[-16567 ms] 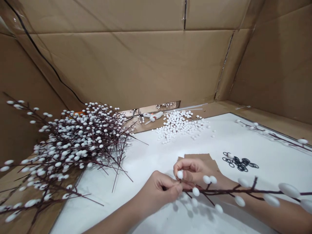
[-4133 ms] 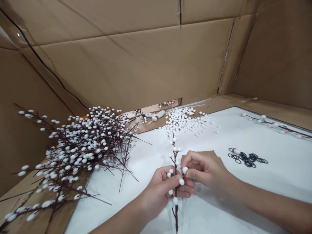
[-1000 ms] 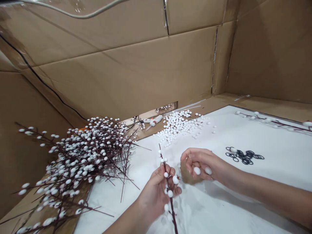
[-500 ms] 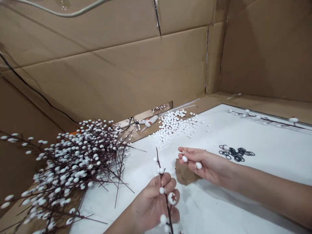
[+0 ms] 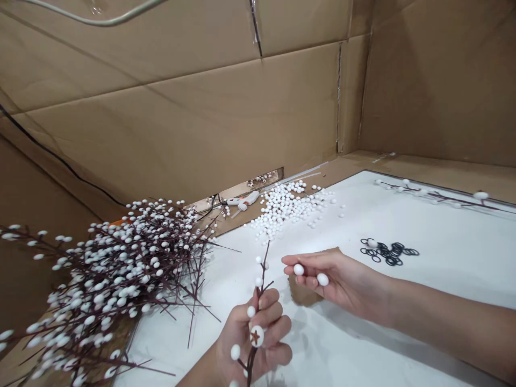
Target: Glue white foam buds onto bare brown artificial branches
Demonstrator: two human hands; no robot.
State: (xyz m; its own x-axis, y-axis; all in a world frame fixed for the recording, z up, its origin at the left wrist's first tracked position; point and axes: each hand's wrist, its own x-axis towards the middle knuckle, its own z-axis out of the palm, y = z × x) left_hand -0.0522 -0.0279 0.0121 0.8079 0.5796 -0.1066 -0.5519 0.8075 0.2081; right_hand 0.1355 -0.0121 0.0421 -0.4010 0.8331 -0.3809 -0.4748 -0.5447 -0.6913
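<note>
Your left grip (image 5: 258,336) clamps branch (image 5: 264,269), tip up and away; right (image 5: 342,279) cups loose beads (image 5: 322,279).

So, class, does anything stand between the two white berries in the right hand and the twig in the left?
Nothing visible stands between the white berries in the right hand and the twig in the left hand. The brown scrap lies below, on the white board.
</note>
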